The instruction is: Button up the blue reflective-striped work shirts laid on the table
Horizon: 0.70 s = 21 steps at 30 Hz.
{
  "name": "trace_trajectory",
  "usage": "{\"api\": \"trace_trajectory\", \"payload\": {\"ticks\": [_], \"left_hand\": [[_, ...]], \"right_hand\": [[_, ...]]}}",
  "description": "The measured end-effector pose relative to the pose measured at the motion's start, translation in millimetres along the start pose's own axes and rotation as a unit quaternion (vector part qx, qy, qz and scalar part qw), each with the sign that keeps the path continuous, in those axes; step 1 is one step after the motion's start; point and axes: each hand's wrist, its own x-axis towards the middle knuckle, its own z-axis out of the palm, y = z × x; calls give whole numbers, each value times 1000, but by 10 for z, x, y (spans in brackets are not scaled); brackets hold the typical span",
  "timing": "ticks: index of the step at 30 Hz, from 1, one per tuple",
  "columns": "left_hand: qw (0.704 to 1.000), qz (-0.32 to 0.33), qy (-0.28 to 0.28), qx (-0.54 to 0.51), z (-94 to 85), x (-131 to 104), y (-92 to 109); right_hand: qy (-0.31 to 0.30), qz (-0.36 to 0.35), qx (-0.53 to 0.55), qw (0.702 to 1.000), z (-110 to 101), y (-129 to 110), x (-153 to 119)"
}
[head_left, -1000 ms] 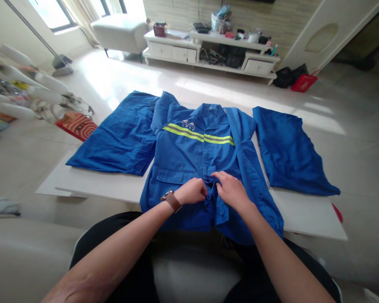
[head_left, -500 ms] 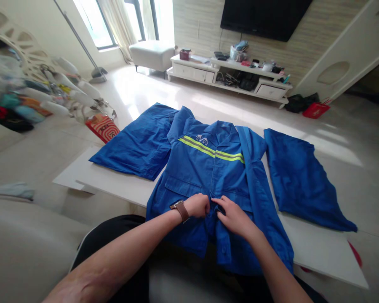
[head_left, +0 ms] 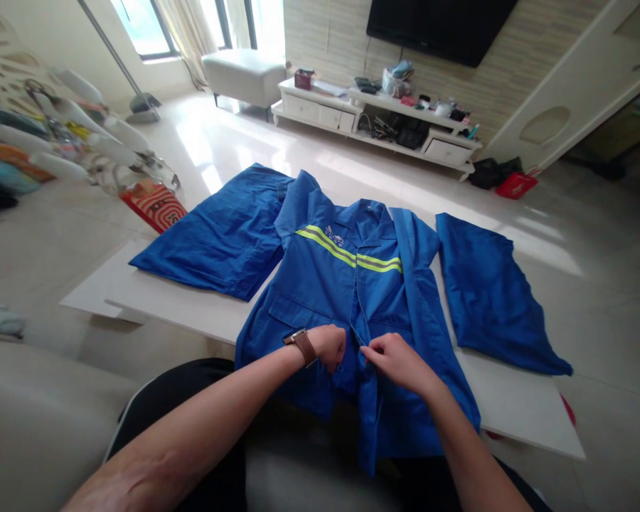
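Observation:
A blue work jacket (head_left: 325, 284) with a yellow-and-grey reflective stripe lies front up on a white board (head_left: 192, 313), its lower edge hanging over the near side. My left hand (head_left: 329, 346), below a brown watch strap, is closed on the left front edge of the jacket near the hem. Just to its right, my right hand (head_left: 392, 358) pinches the other front edge between thumb and fingers. The lower front is parted between the two hands. Folded blue garments lie at the left (head_left: 218, 235) and at the right (head_left: 493, 291) of the jacket.
A red patterned bag (head_left: 154, 206) stands beyond the left garment, near a cluttered rack. At the back are a white TV cabinet (head_left: 320, 112), a pale stool (head_left: 245, 75) and a red bag (head_left: 516, 185). A sofa (head_left: 37, 405) is at the near left.
The view has shifted slightly. My right hand has closed its spread fingers into a pinch on the jacket edge, and the front flap beneath it now hangs lower and straighter.

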Motion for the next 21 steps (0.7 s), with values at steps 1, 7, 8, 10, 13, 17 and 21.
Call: {"api": "trace_trajectory", "payload": {"ticks": [1, 7, 8, 10, 13, 17, 21], "left_hand": [[1000, -3, -25, -17, -16, 4, 5], [983, -38, -9, -180, -148, 29, -6], [978, -46, 24, -200, -168, 33, -4], [963, -65, 63, -256, -198, 46, 12], [931, -84, 54, -351, -203, 75, 49], [920, -72, 87, -374, -137, 129, 61], [922, -53, 137, -359, -71, 181, 25]], "right_hand": [[-23, 1, 8, 1000, -7, -4, 5], [-69, -18, -6, 997, -40, -89, 30], [-75, -23, 1, 997, -47, -99, 35], [-79, -34, 13, 996, -54, -112, 45], [-70, -43, 17, 996, -45, -123, 51], [-60, -39, 5, 997, -31, -118, 32], [45, 30, -113, 992, 10, -82, 21]]}}
